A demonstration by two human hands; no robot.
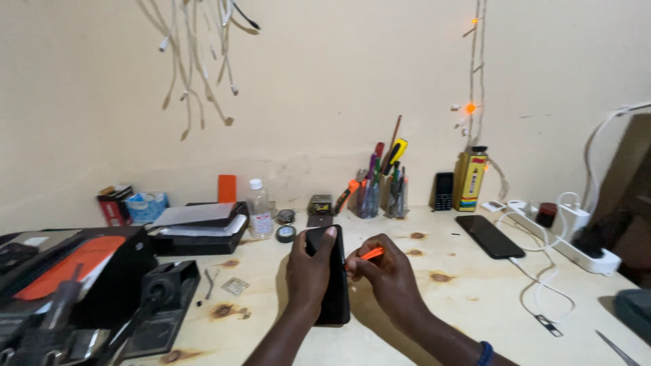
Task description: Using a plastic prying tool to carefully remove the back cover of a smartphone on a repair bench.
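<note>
A black phone lies at lower centre of the frame on the pale wooden table, its long side running away from the person. The left hand is laid over the phone's left half, fingers curled round the far edge and closed on it, pinning it flat. The right hand sits just beside the phone's right edge, its fingers pinched shut on a thin orange pry tool whose tip meets that edge near the upper part. Whether the tip has entered the seam cannot be told.

Judgement: the work in hand appears to be prying along the phone's side. It is best done with the tool kept shallow and nearly flat to the edge, the left hand pressing firmly so the phone does not slide, and only light, even force applied, since a steep angle could slip or mark the casing.

Surroundings: a second dark phone lies right of centre, with a white cable running to it from a white power strip at the right. A cup of pens and screwdrivers stands at centre rear, a clear bottle left of it. A small keypad phone and a yellow tin stand against the wall. Black equipment fills the lower left.
</note>
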